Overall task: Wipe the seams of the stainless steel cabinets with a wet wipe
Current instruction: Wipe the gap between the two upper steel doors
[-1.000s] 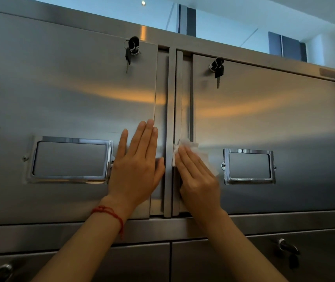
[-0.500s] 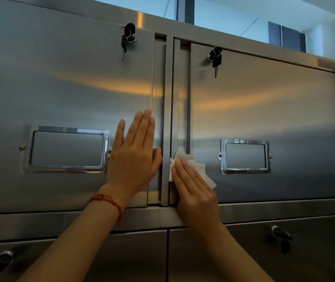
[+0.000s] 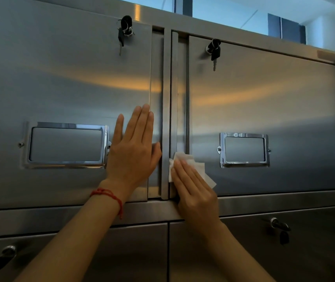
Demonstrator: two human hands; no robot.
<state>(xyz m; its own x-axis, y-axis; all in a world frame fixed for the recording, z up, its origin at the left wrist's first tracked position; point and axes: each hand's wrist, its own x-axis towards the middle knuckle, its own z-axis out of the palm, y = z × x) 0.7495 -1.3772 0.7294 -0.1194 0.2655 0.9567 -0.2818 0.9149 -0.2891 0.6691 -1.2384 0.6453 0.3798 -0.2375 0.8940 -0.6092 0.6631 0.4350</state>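
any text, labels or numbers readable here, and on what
None can be read.
The label holders on the left door and right door show no lettering.
A tan patch at the cabinet's top right corner is too blurred to tell.
The wet wipe is plain white.

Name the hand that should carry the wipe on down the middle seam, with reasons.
Right. The right hand already presses the wet wipe against the seam; the left hand lies flat on the left door, bare.

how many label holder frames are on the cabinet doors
2: one label holder frame on the upper left door beside the left hand, one on the upper right door. Lower doors show none.
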